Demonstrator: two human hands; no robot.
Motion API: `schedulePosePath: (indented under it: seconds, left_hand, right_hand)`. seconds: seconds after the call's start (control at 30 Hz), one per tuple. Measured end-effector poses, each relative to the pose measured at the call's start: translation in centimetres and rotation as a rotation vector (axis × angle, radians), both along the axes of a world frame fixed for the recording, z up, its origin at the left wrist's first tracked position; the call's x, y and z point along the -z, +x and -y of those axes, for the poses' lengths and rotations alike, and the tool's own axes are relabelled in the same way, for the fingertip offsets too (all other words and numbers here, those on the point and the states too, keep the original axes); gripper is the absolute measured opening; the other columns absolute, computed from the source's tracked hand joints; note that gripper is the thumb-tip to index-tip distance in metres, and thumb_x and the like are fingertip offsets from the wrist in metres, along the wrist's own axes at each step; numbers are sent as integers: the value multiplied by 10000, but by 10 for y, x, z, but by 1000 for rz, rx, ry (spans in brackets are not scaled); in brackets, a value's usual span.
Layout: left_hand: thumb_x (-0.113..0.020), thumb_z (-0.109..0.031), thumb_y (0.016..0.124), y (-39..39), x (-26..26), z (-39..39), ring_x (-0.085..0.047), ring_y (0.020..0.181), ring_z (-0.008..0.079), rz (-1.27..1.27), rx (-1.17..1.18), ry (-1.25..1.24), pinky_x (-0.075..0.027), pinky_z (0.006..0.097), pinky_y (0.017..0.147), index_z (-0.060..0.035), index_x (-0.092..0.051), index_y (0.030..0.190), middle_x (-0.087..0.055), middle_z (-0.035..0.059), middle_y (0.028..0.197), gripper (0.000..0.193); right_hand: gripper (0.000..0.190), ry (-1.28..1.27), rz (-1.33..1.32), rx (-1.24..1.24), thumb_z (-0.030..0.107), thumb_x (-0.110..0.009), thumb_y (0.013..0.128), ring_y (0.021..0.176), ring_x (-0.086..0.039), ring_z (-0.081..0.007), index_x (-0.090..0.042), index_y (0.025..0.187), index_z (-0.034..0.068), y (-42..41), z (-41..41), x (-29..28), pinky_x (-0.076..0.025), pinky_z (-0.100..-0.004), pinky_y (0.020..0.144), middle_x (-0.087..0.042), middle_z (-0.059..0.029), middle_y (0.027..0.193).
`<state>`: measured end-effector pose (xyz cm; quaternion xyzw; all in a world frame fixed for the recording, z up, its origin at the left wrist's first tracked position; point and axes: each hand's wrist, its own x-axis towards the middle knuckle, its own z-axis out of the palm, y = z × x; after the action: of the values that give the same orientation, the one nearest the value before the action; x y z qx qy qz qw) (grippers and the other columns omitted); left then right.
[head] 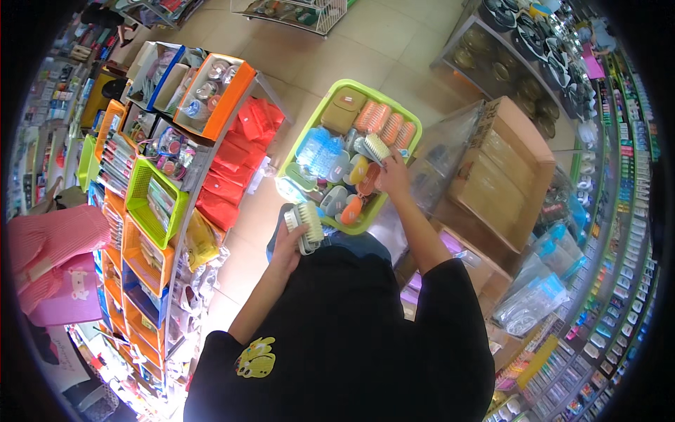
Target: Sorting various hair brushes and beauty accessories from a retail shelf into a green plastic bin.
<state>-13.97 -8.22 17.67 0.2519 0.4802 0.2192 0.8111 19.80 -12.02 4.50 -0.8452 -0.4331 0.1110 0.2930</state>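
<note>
My left hand [289, 245] grips a grey scrub brush [310, 224] with pale bristles, close to my lap. More bristles show along its left side, perhaps of a second brush. In my right hand [394, 171] is another scrub brush [376, 146], held over the right part of a lime-green plastic basket [363, 228]. Inside the basket lie orange-bristled brushes [373, 117], a pack of blue-bristled brushes [319, 153], an olive-brown box [343, 111] and several oval-backed brushes in grey, yellow and orange, among them an orange one [351, 211].
Left stands a shelf rack with an orange carton [216, 95], red packets [224, 163] and a green tray [158, 195]. An open cardboard box [501, 174] and plastic-wrapped goods [532, 306] crowd the right. Tiled floor [369, 47] lies ahead; another person [103, 18] is far left.
</note>
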Motion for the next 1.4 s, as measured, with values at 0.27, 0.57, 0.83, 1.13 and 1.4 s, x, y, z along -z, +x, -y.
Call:
schedulePosePath:
  seconds: [0.27, 0.57, 0.83, 1.13, 1.4]
  left_hand:
    - [-607, -67, 885, 15, -1, -2, -601, 1155, 249, 70, 86, 58, -547, 410, 948, -56, -345, 1430, -550, 131, 1299, 605]
    - [-632, -41, 889, 18, -7, -2, -586, 1161, 215, 95, 91, 76, -514, 362, 960, -48, -371, 1414, -552, 111, 1296, 586]
    - [-611, -63, 882, 18, -1, 1, -600, 1144, 229, 48, 106, 136, -549, 398, 931, -53, -361, 1419, -563, 118, 1280, 593]
    - [-625, -51, 894, 25, -4, 0, -596, 1162, 232, 45, 81, 49, -537, 390, 943, -50, -364, 1411, -564, 110, 1283, 579]
    - [-720, -85, 878, 40, 2, 3, -618, 1096, 187, 22, 180, 113, -529, 333, 901, -24, -447, 1317, -599, 98, 1217, 521]
  right_hand:
    - [151, 72, -49, -52, 73, -712, 763, 1036, -617, -332, -626, 887, 83, 7, -8, -11, -513, -409, 849, -578, -78, 1304]
    - [99, 116, -29, -86, 57, -673, 771, 1071, -607, -357, -644, 864, 44, 4, -19, 0, -505, -443, 884, -598, -138, 1261]
    - [238, -15, 166, 31, 113, -660, 798, 1139, -574, -383, -694, 1014, 20, -10, -7, 0, -469, -456, 987, -565, -207, 1294]
    - [302, 36, -515, 151, 193, -698, 831, 1018, -644, -289, -690, 1082, 24, -76, 33, -33, -532, -392, 841, -617, -197, 1196]
    - [671, 83, -1158, -281, 192, -758, 843, 938, -645, -187, -444, 1410, 22, -138, 64, -96, -541, -301, 799, -643, -107, 1119]
